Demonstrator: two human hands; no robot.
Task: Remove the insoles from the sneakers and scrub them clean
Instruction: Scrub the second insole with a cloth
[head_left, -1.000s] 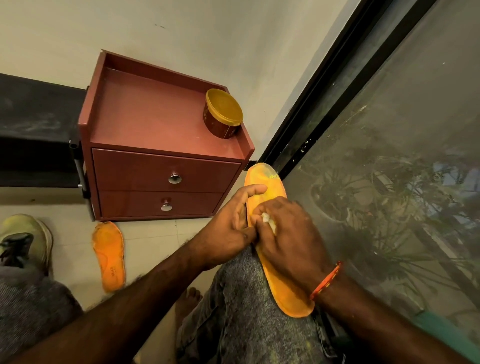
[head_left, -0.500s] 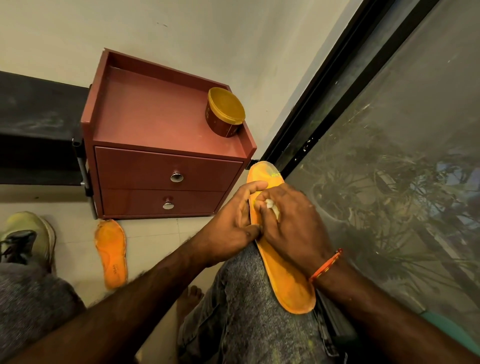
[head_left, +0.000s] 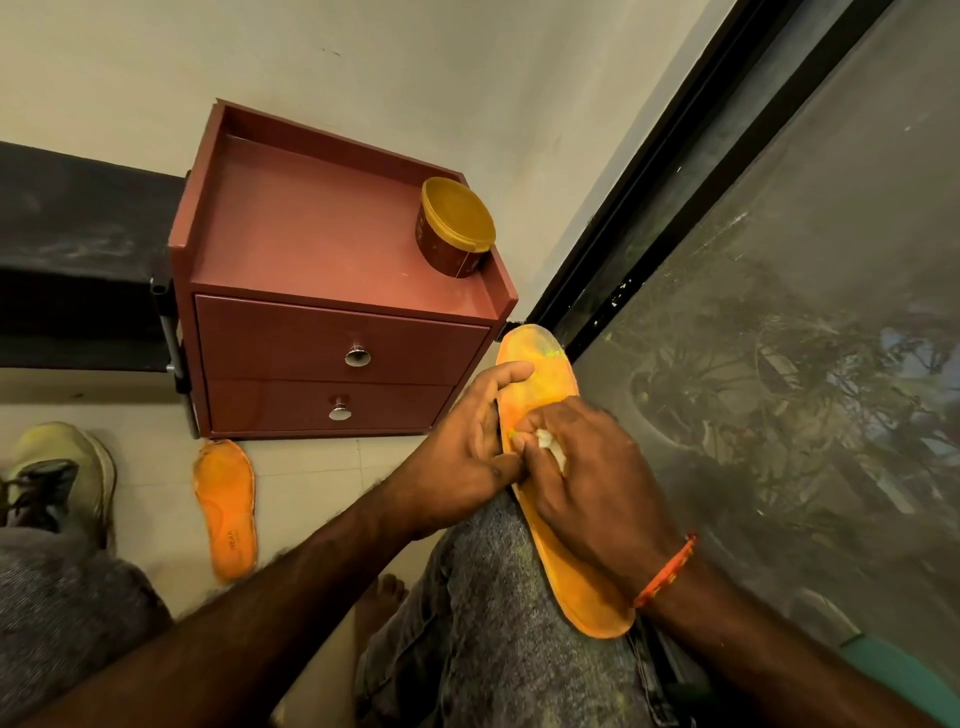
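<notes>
Floor insole (head_left: 227, 512) bears print, perhaps "WEAR".

An orange insole (head_left: 558, 483) lies along the person's right knee (head_left: 498, 597), at centre right of the frame. The left hand (head_left: 467, 452) grips its left edge, while the right hand (head_left: 587, 478) pinches a small white wad (head_left: 550, 444) against its top. At lower left a second insole (head_left: 228, 509) lies on the floor (head_left: 311, 483), with a sneaker (head_left: 57, 473) at the left edge. A red drawer cabinet (head_left: 322, 291) at upper centre carries a yellow-lidded tub (head_left: 454, 226).
</notes>
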